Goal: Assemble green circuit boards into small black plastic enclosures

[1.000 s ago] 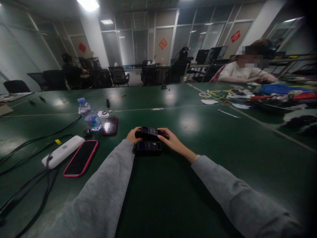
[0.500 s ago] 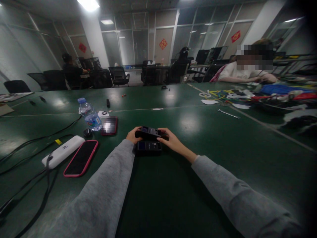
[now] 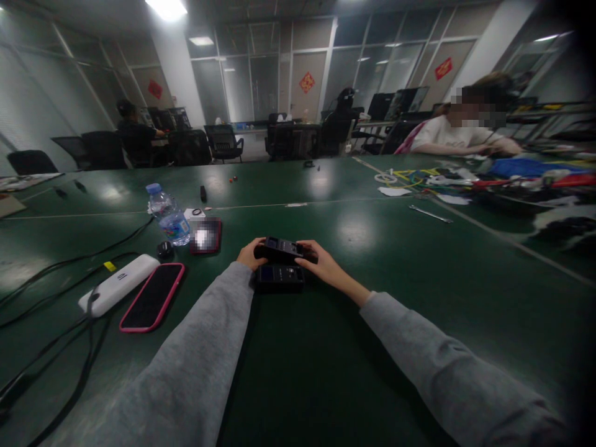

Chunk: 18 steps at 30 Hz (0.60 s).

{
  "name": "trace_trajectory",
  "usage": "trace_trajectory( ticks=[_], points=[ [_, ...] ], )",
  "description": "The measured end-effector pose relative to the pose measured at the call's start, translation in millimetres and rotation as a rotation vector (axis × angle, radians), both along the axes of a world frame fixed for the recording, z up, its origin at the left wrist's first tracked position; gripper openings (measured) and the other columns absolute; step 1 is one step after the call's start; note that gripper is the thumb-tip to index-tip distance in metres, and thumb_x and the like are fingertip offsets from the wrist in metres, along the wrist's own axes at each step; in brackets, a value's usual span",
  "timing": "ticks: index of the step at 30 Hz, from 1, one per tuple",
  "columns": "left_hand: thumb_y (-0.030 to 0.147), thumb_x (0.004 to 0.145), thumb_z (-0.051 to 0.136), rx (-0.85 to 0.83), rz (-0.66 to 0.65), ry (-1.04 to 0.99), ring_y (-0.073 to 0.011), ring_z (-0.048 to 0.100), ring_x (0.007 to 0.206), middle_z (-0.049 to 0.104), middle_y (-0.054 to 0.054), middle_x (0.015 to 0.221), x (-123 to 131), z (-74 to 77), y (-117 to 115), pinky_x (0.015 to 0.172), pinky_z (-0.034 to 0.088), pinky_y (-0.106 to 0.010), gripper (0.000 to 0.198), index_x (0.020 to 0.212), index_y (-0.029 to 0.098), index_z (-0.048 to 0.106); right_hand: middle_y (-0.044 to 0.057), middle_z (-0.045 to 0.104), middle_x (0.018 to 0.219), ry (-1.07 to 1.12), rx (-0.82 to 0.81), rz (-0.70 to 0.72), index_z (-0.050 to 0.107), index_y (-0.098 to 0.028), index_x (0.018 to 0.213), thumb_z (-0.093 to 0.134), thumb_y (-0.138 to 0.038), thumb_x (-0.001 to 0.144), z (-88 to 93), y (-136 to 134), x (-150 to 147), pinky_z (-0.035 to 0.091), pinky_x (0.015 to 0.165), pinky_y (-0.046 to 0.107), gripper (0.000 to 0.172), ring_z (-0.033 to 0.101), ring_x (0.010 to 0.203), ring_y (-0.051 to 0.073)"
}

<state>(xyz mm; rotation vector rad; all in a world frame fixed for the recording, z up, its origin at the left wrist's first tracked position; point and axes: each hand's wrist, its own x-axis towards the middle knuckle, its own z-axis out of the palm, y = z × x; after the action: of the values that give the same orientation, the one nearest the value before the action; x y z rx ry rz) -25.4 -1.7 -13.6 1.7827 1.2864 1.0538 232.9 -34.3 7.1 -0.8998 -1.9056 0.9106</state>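
Two small black box-shaped devices, each with a little screen and a row of controls on its face, are in front of me. My left hand (image 3: 251,254) grips the left end of the farther black device (image 3: 282,248). At its right end, my right hand (image 3: 319,261) closes on the same device with thumb and fingers. That device looks slightly tilted. Just on the near side of it lies the second black device (image 3: 280,279), on the green table (image 3: 298,372). Whether the two devices touch is unclear.
To the left are a water bottle (image 3: 168,214), a white power bank (image 3: 120,284), a pink-cased phone (image 3: 153,298) and black cables (image 3: 88,360). A wrench (image 3: 431,214) lies at the right, before a pile of cables (image 3: 419,178). Across the table sits a person (image 3: 459,136).
My hands and both devices keep the same place. The person across the table has shifted their head slightly.
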Motion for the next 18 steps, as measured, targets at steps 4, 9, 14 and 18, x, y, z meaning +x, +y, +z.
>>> trace_trajectory(
  ticks=[4, 9, 14, 18],
  points=[
    [0.005, 0.058, 0.070, 0.010, -0.002, 0.003, -0.0234, 0.063, 0.103, 0.068, -0.008, 0.104, 0.3, -0.5, -0.1, 0.095, 0.045, -0.041, 0.066, 0.120, 0.019, 0.054, 0.007, 0.055, 0.118, 0.001, -0.015, -0.002, 0.047, -0.022, 0.123, 0.064, -0.035, 0.083, 1.0, -0.9, -0.4, 0.044, 0.099, 0.043, 0.045, 0.054, 0.110, 0.021],
    [0.006, 0.059, 0.071, 0.016, -0.007, 0.002, -0.0233, 0.062, 0.104, 0.067, -0.008, 0.105, -0.3, -0.7, -0.1, 0.096, 0.045, -0.041, 0.065, 0.120, 0.020, 0.054, 0.007, 0.054, 0.120, -0.015, -0.011, -0.006, 0.047, -0.023, 0.123, 0.064, -0.035, 0.083, -0.7, 0.0, 0.4, 0.043, 0.099, 0.044, 0.045, 0.053, 0.112, 0.021],
    [0.005, 0.058, 0.070, 0.008, -0.009, 0.007, -0.0227, 0.062, 0.104, 0.067, -0.007, 0.106, -0.6, -0.4, 0.0, 0.095, 0.045, -0.040, 0.067, 0.121, 0.021, 0.054, 0.007, 0.054, 0.120, -0.028, -0.006, -0.015, 0.047, -0.023, 0.124, 0.067, -0.033, 0.081, -2.6, 1.6, 0.4, 0.043, 0.100, 0.045, 0.048, 0.053, 0.112, 0.022],
    [0.006, 0.058, 0.071, 0.002, -0.023, 0.021, -0.0232, 0.062, 0.103, 0.067, -0.008, 0.107, 0.1, 1.8, -0.8, 0.095, 0.045, -0.040, 0.067, 0.121, 0.019, 0.053, 0.007, 0.054, 0.121, -0.026, -0.012, 0.002, 0.045, -0.024, 0.128, 0.066, -0.030, 0.081, -0.1, 0.3, -0.2, 0.041, 0.102, 0.045, 0.051, 0.052, 0.114, 0.022]
  ],
)
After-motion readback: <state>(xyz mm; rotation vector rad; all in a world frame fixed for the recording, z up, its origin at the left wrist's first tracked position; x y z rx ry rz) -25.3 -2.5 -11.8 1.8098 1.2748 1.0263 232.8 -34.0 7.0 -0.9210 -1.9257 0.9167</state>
